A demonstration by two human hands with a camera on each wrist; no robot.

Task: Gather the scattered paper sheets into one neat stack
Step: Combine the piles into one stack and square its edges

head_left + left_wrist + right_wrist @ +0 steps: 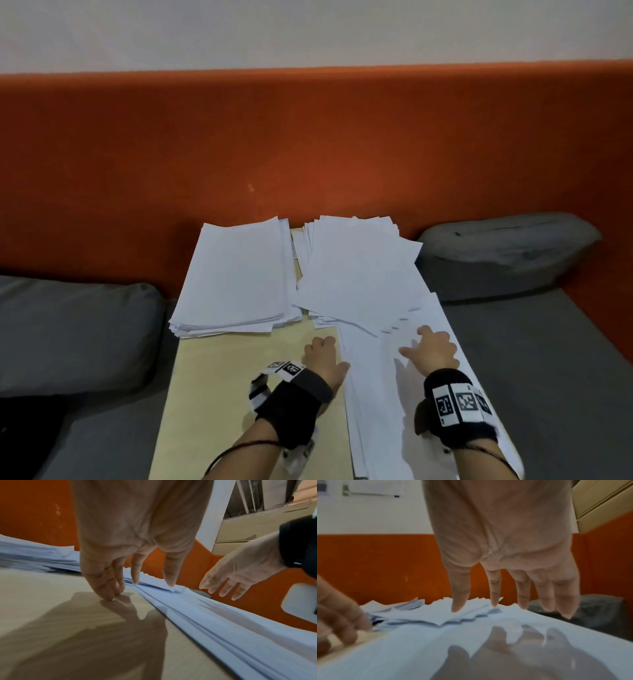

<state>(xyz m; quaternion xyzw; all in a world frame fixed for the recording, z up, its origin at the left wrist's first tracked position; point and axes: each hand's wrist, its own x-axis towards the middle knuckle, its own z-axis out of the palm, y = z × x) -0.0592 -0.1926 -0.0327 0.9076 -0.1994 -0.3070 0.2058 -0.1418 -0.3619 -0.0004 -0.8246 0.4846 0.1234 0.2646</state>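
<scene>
At far left in the head view a soft grey cushion [75,329] lies against the orange fabric backrest [308,144]. Left of centre, a squared stack [236,274] of thin white sheets sits on the pale, smooth wooden board [219,394]. Below it the left hand [323,359] rests on the board at the long edge of the near pile [394,404], fingers loosely bent, fingertips [109,597] touching wood, gripping nothing. Right of centre, a fanned, ragged-cornered heap [359,270] overlaps the near pile. The right hand [433,349] hangs spread above those sheets, fingers straight and released. A second grey cushion [507,253] sits at right.
</scene>
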